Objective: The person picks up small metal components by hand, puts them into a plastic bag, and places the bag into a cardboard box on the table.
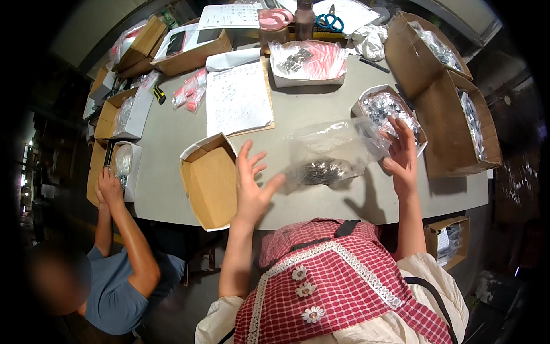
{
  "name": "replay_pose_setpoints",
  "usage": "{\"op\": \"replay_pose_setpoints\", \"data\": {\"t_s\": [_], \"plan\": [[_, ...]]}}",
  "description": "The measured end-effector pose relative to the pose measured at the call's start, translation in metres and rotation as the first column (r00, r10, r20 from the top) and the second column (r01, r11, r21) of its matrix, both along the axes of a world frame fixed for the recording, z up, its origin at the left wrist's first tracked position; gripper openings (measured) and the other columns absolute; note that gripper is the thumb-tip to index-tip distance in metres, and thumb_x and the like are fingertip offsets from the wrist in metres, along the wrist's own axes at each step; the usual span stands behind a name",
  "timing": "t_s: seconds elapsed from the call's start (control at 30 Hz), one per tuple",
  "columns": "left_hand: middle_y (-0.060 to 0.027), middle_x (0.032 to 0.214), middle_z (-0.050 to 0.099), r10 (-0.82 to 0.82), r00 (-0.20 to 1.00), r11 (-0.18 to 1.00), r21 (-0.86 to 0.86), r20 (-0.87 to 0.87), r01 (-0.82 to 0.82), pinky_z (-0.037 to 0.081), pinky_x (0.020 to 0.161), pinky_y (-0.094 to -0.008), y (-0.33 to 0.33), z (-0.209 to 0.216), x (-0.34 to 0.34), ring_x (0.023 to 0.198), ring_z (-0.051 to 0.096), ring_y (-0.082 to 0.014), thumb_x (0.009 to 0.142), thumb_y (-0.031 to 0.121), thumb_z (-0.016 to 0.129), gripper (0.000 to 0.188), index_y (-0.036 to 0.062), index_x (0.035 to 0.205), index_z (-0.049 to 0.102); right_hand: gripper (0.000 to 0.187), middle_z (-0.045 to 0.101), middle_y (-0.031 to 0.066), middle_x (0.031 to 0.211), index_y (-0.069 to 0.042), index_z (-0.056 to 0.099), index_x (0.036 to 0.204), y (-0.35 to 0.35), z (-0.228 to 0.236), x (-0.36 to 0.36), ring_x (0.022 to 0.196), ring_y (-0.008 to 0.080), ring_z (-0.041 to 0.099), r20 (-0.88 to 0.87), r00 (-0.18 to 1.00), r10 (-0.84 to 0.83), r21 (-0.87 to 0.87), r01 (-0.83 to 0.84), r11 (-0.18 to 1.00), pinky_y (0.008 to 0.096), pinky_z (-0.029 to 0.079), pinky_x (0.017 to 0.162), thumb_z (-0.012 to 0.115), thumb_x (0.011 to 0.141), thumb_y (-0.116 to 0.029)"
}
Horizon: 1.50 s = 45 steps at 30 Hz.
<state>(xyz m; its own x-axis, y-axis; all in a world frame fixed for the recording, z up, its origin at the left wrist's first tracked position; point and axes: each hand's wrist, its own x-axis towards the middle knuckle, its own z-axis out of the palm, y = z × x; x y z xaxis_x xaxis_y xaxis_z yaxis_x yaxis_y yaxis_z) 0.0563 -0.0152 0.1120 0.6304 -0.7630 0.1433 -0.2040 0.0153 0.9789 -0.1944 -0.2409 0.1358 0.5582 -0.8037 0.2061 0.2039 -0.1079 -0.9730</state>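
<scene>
Bag (327, 161) lay near mid-frame between the left hand (252, 192), spread and empty, and right hand (404, 157), half-open, contact unclear.

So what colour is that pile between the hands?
The pile of small pieces looks dark grey; head view.

Ahead of me: white paper sheet covered in dark markings (238, 97). Right of it, shallow white cardboard box (309, 82) of pink-and-clear plastic bags (325, 60); behind, pink-lidded translucent jar (275, 39), blue-handled scissors (329, 23). On my left, yellow-and-black cutter (159, 94). Far right, large brown cardboard box (441, 129) holding clear packets (471, 123).
</scene>
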Motion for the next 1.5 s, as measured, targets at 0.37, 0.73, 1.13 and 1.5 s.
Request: {"op": "replay_pose_setpoints", "data": {"t_s": [0.37,0.73,1.13,1.5], "plan": [[-0.0328,0.156,0.016,-0.277,0.944,0.884,0.432,0.181,0.177,0.013,0.12,-0.0508,-0.037,-0.092,-0.033,0.145,0.016,-0.047,0.076,0.053,0.077,0.118,-0.0013,0.155,0.007,0.1,0.032,0.0249,0.154,0.003,0.026,0.15,0.036,-0.122,0.031,0.143,0.0374,0.032,-0.541,0.805,0.245,-0.113,-0.358,0.927,0.0446,0.023,0.117,0.08,0.073,-0.031],[-0.0324,0.142,0.038,-0.298,0.772,0.91,0.411,0.561,0.053,0.014,0.115,-0.0581,-0.042,-0.128,-0.061,0.14,0.026,-0.0454,0.084,0.042,0.066,0.087,-0.0035,0.148,0.03,0.062,0.047,0.0254,0.141,0.006,0.046,0.137,0.047,-0.172,0.049,0.131,0.0412,0.045,-0.455,0.887,0.084,-0.415,-0.294,0.861,0.0458,0.032,0.111,0.062,0.086,-0.026],[-0.0279,0.139,0.042,-0.201,0.82,0.953,0.3,0.536,0.038,0.017,0.116,-0.052,-0.044,-0.122,-0.065,0.139,0.029,-0.04,0.079,0.023,0.067,0.083,-0.0083,0.146,0.031,0.06,0.049,0.0291,0.136,0.01,0.048,0.132,0.046,-0.175,0.051,0.127,0.0461,0.045,-0.428,0.903,0.026,-0.462,-0.243,0.853,0.0509,0.03,0.11,0.062,0.081,-0.02],[-0.03,0.139,0.043,-0.247,0.819,0.937,0.344,0.518,0.064,0.017,0.116,-0.0518,-0.042,-0.108,-0.061,0.139,0.028,-0.0413,0.081,0.026,0.066,0.08,-0.0078,0.145,0.034,0.06,0.049,0.0265,0.135,0.007,0.051,0.131,0.049,-0.162,0.053,0.125,0.0433,0.046,-0.476,0.879,-0.004,-0.464,-0.248,0.85,0.0488,0.031,0.11,0.064,0.078,-0.017]]}}
